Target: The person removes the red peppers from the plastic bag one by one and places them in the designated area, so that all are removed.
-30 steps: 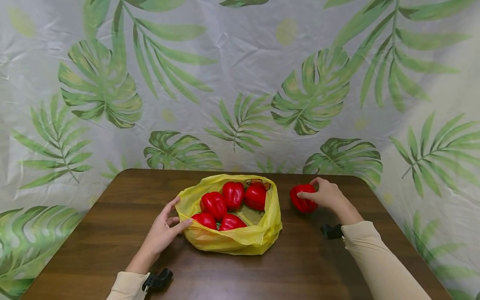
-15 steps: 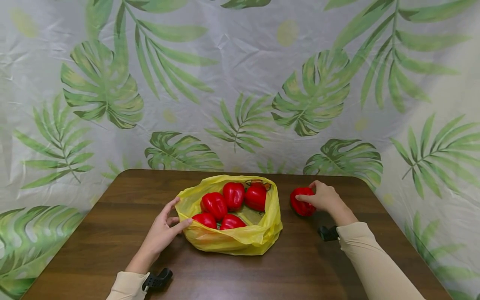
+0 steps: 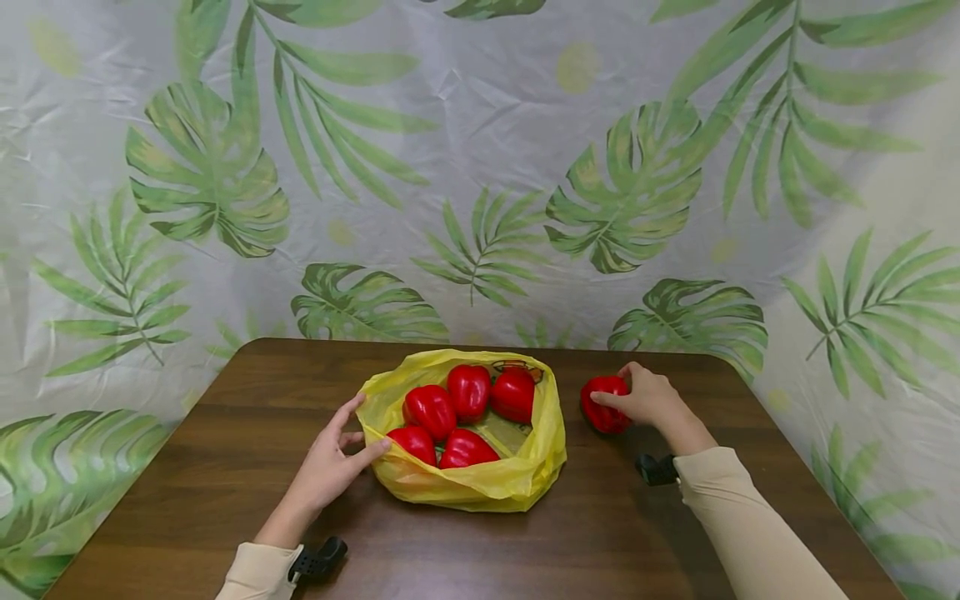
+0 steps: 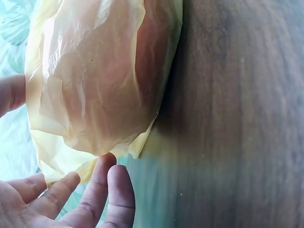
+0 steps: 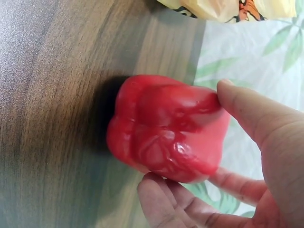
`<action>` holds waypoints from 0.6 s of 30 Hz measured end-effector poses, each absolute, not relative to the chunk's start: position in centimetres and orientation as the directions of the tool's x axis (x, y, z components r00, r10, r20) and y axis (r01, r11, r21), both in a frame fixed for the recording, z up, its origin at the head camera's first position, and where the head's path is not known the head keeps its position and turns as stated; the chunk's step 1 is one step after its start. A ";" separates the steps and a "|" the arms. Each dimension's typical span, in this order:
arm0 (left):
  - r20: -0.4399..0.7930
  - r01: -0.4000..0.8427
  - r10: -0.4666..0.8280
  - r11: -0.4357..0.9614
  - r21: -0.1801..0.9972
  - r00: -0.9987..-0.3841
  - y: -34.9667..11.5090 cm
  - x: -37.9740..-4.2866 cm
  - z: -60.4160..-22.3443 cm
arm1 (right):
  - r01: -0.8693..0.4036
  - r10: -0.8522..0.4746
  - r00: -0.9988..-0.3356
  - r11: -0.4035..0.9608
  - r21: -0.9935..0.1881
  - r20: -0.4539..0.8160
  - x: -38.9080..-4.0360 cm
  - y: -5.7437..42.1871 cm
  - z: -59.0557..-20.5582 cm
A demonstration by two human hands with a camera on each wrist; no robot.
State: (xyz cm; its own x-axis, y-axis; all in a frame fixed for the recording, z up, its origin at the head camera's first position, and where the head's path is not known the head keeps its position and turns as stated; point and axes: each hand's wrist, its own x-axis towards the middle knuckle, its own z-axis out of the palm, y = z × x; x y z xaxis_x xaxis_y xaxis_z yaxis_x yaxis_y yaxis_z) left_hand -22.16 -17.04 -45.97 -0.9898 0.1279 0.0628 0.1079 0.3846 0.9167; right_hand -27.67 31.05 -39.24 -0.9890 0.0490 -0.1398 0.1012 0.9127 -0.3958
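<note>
Pepper (image 5: 166,128), glossy red, blocky and lobed, between right-hand fingers (image 5: 156,202)

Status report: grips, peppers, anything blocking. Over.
Left grip touching yellow bag. Right grip holding one red pepper. Five peppers visible inside. No obstruction seen between pepper and bag.

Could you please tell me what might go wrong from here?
The glossy red pepper might slip from the right hand, as its surface looks smooth. The thin yellow bag could fold or slide, since the left hand steadies only its left side. If it tipped, the peppers inside might roll out through its wide-open mouth.
</note>
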 end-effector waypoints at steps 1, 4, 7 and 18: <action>0.066 0.112 0.129 0.396 0.911 -0.989 -17.0 -22.2 -46.0 | 0.099 0.047 -0.989 0.912 -0.397 -0.139 -27.6 31.1 -39.2; 0.067 0.114 0.127 0.416 0.902 -0.990 -16.7 -22.1 -45.9 | 0.100 0.047 -0.989 0.911 -0.401 -0.139 -27.4 31.0 -39.2; 0.061 0.111 0.134 0.414 0.903 -0.989 -16.5 -22.0 -45.9 | 0.102 0.047 -0.989 0.907 -0.408 -0.142 -27.3 31.0 -39.2; 0.064 0.113 0.130 0.414 0.903 -0.989 -16.5 -22.2 -45.9 | 0.091 0.025 -0.988 0.895 -0.436 -0.154 -27.3 30.9 -39.1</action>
